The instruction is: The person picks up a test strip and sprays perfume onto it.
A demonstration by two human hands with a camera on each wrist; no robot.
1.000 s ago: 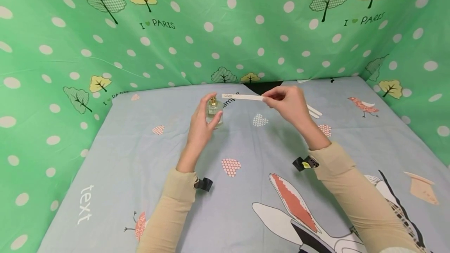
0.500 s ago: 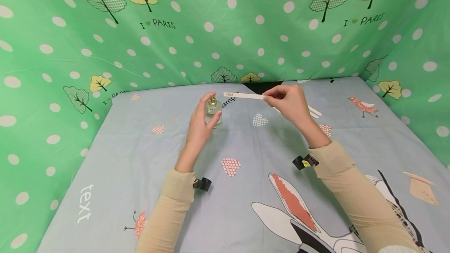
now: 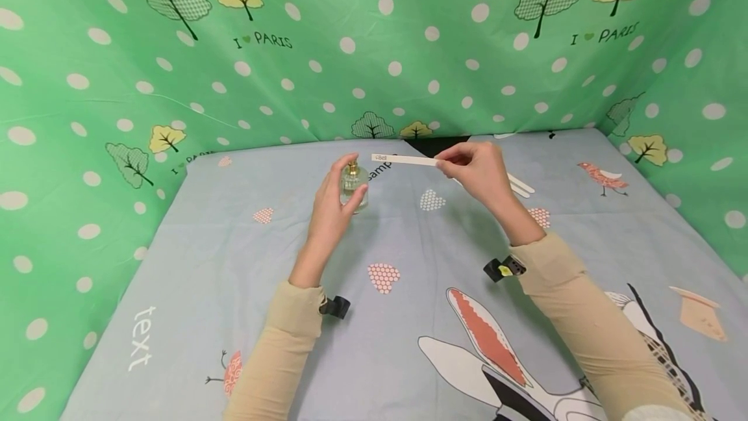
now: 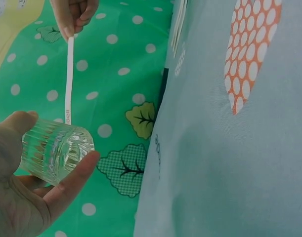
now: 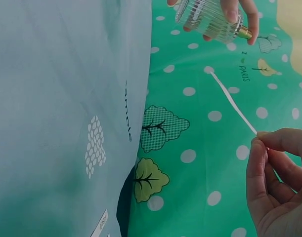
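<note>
My left hand (image 3: 328, 216) grips a clear ribbed glass perfume bottle (image 3: 353, 188) with a gold neck, its index fingertip on the spray top. In the left wrist view the thumb and fingers wrap the bottle (image 4: 57, 150), whose thick base faces the camera. Opposite it, my right hand (image 3: 482, 171) pinches a thin white paper test strip (image 3: 404, 160) at one end between thumb and fingertips. The strip's lettered end points at the gold spray top, a short gap away. From the right wrist, this strip (image 5: 234, 102) looks narrow and slightly bent, apart from the bottle (image 5: 210, 19).
More white strips (image 3: 523, 186) lie on the table behind the right hand, partly hidden by it. A blue-grey printed cloth (image 3: 409, 239) covers the table. Green dotted fabric (image 3: 374, 44) hangs at the back and sides. Each wrist carries a small black camera (image 3: 335, 307).
Both hands keep their grips. The bottle has shifted very slightly left and the strip's free end slightly right and up, so the gap between them is a little wider.
</note>
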